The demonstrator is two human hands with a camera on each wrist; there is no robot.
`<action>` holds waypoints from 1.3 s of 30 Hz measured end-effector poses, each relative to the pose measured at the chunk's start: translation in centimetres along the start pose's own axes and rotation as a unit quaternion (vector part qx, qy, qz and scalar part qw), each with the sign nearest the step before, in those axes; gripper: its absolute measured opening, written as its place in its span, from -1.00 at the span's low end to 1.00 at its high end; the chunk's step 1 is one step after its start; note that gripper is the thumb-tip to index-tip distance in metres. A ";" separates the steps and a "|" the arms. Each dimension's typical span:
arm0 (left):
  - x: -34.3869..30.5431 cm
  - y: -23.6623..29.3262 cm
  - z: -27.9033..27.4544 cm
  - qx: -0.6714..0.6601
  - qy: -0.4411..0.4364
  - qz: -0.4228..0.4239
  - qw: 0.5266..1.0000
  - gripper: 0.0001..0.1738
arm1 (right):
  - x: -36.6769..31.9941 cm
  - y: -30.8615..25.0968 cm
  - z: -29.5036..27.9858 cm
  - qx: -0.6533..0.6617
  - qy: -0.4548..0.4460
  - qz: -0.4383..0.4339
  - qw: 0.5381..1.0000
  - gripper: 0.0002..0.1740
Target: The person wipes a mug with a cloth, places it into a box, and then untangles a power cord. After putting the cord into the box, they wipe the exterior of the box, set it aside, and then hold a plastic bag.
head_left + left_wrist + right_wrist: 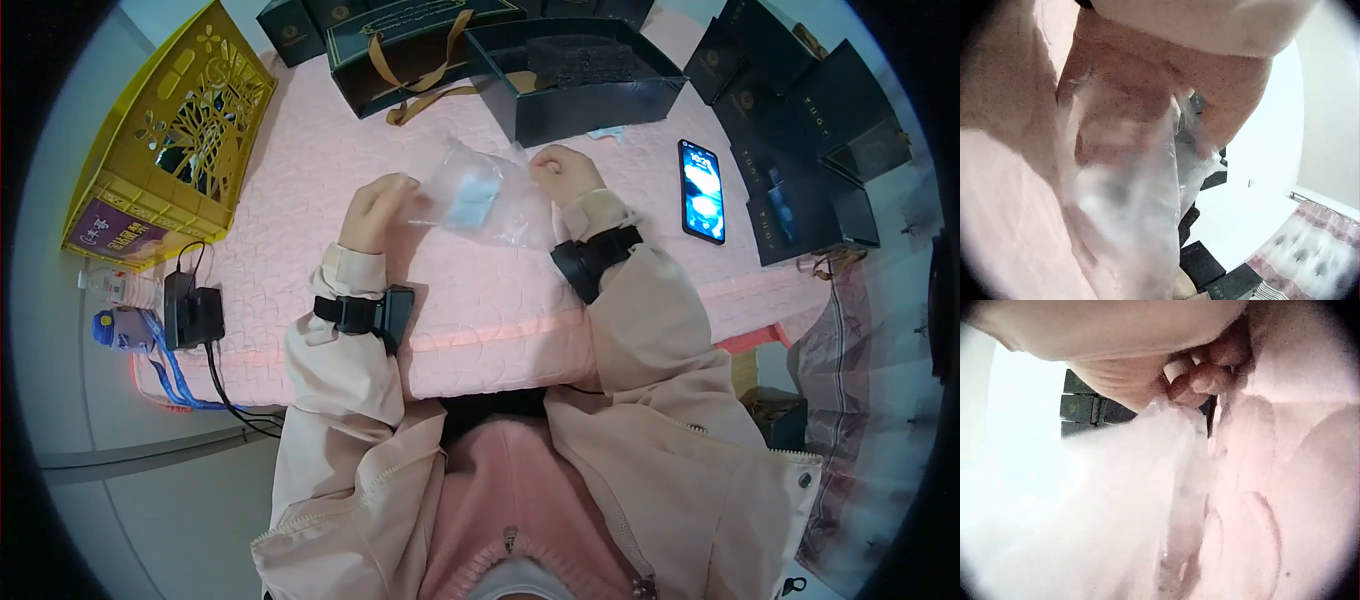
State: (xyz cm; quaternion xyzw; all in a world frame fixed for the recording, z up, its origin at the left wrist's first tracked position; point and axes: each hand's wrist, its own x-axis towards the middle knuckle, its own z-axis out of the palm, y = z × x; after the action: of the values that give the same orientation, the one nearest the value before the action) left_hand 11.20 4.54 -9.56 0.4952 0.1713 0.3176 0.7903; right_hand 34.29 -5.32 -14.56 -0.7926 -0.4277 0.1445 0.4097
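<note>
A clear plastic bag (500, 215) is stretched between the two hands over the pink quilted cover, with a pale blue-white packet (474, 200) showing in its middle. The left hand (376, 210) pinches the bag's left edge; in the left wrist view the film of the bag (1141, 219) hangs down from the fingers. At the upper right corner of the bag the right hand (568, 174) pinches the plastic between thumb and curled fingers. The right wrist view shows those curled fingertips (1200, 384) gripping the gathered film (1166, 444).
An open dark box (600, 115) and a green gift bag (400, 60) stand behind the hands. A lit phone (702, 190) lies right, beside several dark boxes (780, 190). At left are a yellow crate (170, 140), a black adapter (193, 310) and a bottle (122, 328).
</note>
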 end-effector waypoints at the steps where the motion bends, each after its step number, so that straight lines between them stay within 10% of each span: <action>1: 0.8 -0.9 -1.5 0.078 -0.023 -0.006 0.997 -0.84 | 0.0 0.2 0.0 0.037 -0.007 -0.005 0.999 -0.77; 7: 1.0 -0.5 -2.2 0.302 -0.029 0.012 0.953 -0.79 | -0.5 -0.2 0.1 0.113 0.015 -0.021 0.993 -0.91; 11: 0.4 0.0 -1.0 0.146 -0.034 0.056 0.987 -0.84 | 0.2 0.6 0.6 0.166 0.087 -0.043 0.981 -0.91; 16: 1.7 -1.5 -1.8 0.287 -0.029 0.185 0.940 -0.82 | 0.1 0.6 0.3 0.162 0.090 -0.047 0.982 -0.85; 24: 1.8 -1.1 -2.9 0.222 0.063 0.059 0.971 -0.90 | 0.3 0.8 -0.5 0.328 0.078 0.024 0.941 -0.83; 31: 1.1 -0.3 -2.6 0.271 -0.163 -0.008 0.949 -0.83 | -1.2 -2.3 -1.6 0.500 0.018 0.155 0.852 -0.78; 35: 0.1 0.1 -1.7 0.164 -0.089 -0.101 0.977 -0.71 | -0.4 -0.2 -0.9 0.334 -0.036 0.058 0.940 -0.85; 39: 0.4 0.0 -1.4 0.004 -0.041 -0.094 0.995 -0.61 | -0.9 -1.2 -0.5 0.421 -0.033 0.007 0.906 -0.87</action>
State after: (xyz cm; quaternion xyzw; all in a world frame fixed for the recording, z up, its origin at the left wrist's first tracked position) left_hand 10.68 5.76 -10.15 0.4931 0.1860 0.2209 0.8206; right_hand 33.37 -5.91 -13.40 -0.5439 -0.3346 0.3404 0.6902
